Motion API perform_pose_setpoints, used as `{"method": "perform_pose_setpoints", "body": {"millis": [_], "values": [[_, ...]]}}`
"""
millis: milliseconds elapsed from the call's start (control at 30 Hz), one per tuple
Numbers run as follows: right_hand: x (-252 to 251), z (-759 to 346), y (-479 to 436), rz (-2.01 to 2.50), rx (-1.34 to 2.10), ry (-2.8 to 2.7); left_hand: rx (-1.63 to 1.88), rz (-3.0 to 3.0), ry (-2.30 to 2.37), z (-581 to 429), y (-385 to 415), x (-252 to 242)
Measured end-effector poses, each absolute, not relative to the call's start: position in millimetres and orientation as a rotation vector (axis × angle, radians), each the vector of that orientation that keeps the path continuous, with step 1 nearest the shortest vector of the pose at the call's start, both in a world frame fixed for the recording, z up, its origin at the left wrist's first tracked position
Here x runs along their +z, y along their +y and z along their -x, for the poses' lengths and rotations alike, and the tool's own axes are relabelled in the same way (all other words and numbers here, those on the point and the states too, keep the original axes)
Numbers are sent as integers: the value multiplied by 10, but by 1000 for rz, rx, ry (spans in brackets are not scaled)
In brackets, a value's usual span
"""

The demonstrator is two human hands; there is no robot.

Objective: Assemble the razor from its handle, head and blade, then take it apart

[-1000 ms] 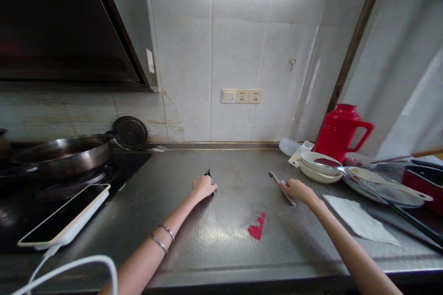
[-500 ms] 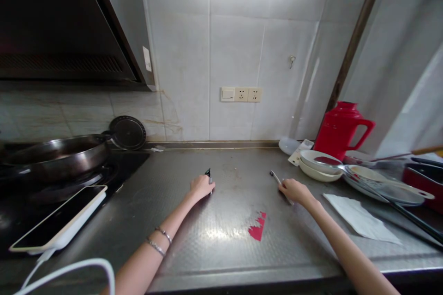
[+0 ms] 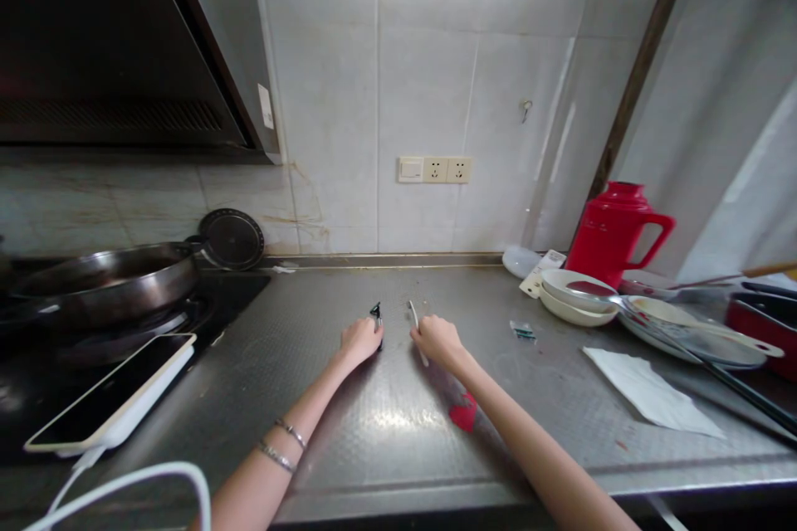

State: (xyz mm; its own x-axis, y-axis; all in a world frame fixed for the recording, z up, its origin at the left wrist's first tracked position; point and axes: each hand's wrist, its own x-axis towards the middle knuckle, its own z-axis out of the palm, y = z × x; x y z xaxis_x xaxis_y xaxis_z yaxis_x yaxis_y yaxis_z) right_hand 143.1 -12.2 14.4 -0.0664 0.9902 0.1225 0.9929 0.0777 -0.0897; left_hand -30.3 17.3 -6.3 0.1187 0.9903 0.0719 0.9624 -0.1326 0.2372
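Note:
My left hand [image 3: 362, 339] is closed around a small tool with a dark green-black angled head [image 3: 376, 309], which looks like a razor. The tool stands just above or on the steel counter, and the fingers hide most of its handle. To its right, my right hand [image 3: 437, 338] grips a thin white stick [image 3: 414, 314], whose upper end points toward the wall and whose lower end shows below the fingers. A torn red scrap [image 3: 463, 414] lies on the counter, partly covered by my right forearm. Right of that hand lies a small clear packet with green strips [image 3: 523, 332].
A phone [image 3: 112, 398] with a white cable rests at the stove's edge, near a metal pan [image 3: 118, 282]. On the right stand a red thermos jug [image 3: 613, 236], stacked white bowls [image 3: 576, 311], plates with ladles, and a white napkin [image 3: 647, 394].
My right hand has moved left with the white stick, coming close to my left hand. The clear packet has come into view where that hand was. My left hand has barely moved.

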Motion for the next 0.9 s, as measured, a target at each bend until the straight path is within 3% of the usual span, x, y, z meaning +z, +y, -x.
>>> {"method": "perform_pose_setpoints", "body": {"millis": [600,900], "values": [[47,-1024,6,2003,29,-2202,375,-2258,1980,306,210,-121],[149,-2186,86,1832,67,-2004,467,-2146,2133,513,329,-41]]}}
